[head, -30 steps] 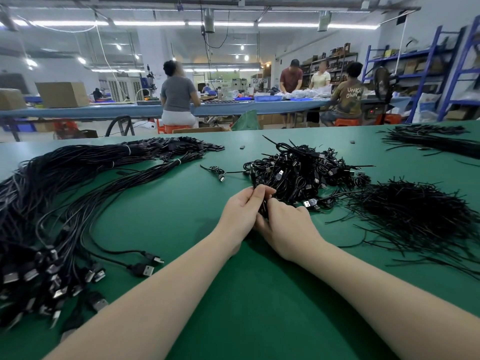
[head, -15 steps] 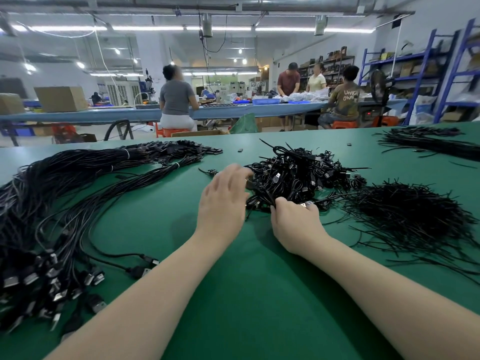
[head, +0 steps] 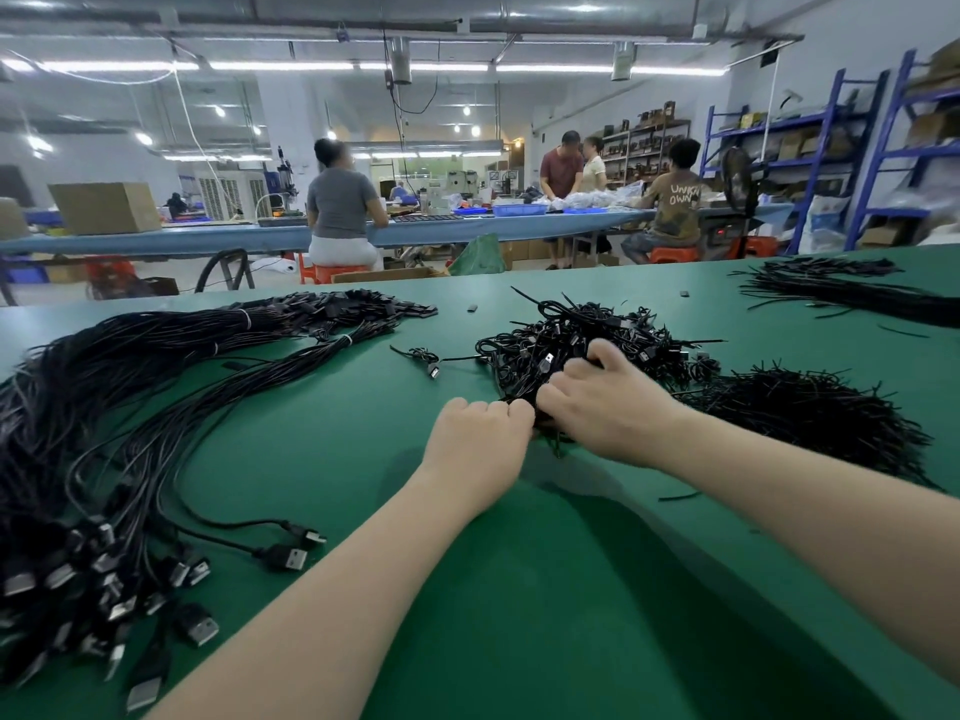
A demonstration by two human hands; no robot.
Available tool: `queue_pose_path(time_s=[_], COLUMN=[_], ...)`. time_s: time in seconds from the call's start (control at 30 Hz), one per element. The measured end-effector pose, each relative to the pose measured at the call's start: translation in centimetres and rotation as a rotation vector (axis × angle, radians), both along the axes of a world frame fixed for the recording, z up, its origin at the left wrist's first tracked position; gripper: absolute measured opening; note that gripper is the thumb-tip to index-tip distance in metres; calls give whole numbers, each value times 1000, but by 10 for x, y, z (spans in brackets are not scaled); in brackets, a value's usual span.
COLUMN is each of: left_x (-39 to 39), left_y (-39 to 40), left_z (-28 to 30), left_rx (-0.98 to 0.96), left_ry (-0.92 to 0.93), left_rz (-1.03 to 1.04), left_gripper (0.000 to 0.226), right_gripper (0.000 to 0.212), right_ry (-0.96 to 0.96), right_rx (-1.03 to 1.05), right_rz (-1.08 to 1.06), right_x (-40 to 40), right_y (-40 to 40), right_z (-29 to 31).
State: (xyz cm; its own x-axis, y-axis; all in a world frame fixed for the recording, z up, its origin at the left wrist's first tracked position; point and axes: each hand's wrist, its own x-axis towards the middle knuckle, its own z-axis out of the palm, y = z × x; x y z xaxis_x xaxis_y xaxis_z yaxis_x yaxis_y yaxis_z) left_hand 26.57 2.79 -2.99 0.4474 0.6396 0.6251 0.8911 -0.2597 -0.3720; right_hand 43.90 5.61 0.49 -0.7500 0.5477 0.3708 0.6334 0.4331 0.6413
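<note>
At centre of the green table (head: 519, 605), as I read it from my remote station:

1. Right hand (head: 608, 407). The fingers are curled down and closed round a clump at the near edge of the cable pile (head: 597, 335). The thumb is lifted, its tip against the top of the heap. The back of the hand faces up and the forearm enters from the lower right. One thin black strand hangs beneath the palm.

2. Left hand (head: 478, 441). The fingers are folded tight, knuckles uppermost, and press against the right hand's fingers and the black strands between them. I cannot tell whether they pinch a strand, because the knuckles hide it. The forearm runs in low from the lower left.

3. Cable pile. This is a tangled heap of short black cables with plugs. It lies on the table just beyond both hands, and its near edge is under them.

4. Surroundings.
- A loose cable (head: 427, 357) lies just left of the pile, apart from it.
- A long cable bundle (head: 156, 407) sweeps down the left side, well apart from the left hand, with its plugs massed at the near left.
- A heap of black ties (head: 810, 423) abuts the pile's right side, near the right forearm.
- A far bundle (head: 857, 293) lies at the far right.
- Bare green surface lies between the forearms and to the left of the left hand.
</note>
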Motion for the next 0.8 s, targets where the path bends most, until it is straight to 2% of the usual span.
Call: queue_pose_path(time_s=[0.07, 0.13, 0.17, 0.23, 0.3, 0.37, 0.5, 0.67, 0.73, 0.8], left_x=[4, 1, -3, -8, -6, -4, -7, -10, -10, -10], left_y=[1, 4, 5, 5, 4, 4, 6, 12, 15, 17], left_z=[-5, -14, -16, -14, -10, -8, -7, -9, -10, -10], left_rx=[-138, -272, -319, -399, -480, -537, -640, -701, -738, -779], left_ry=[-154, -376, -489, -681, -803, -887, -1024, -1146, -1198, -1245], left_rz=[44, 63, 58, 10, -45, -83, -137, -163, -179, -201], left_gripper=[19, 22, 24, 31, 35, 35, 41, 38, 33, 31], right_gripper=[21, 45, 44, 24, 16, 18, 10, 7, 7, 4], right_ry=[12, 248, 371, 480, 414, 361, 498, 409, 514, 741], right_rx=[77, -63, -144, -436, -812, -965, -1026, -1016, -913, -761], right_rz=[-61, -219, -269, -311, -401, -502, -477, -379, -269, -137], right_x=[9, 19, 26, 46, 62, 74, 85, 84, 79, 71], right_y=[5, 10, 13, 16, 16, 17, 24, 25, 23, 19], right_z=[11, 26, 34, 46, 45, 35, 23, 18, 12, 9])
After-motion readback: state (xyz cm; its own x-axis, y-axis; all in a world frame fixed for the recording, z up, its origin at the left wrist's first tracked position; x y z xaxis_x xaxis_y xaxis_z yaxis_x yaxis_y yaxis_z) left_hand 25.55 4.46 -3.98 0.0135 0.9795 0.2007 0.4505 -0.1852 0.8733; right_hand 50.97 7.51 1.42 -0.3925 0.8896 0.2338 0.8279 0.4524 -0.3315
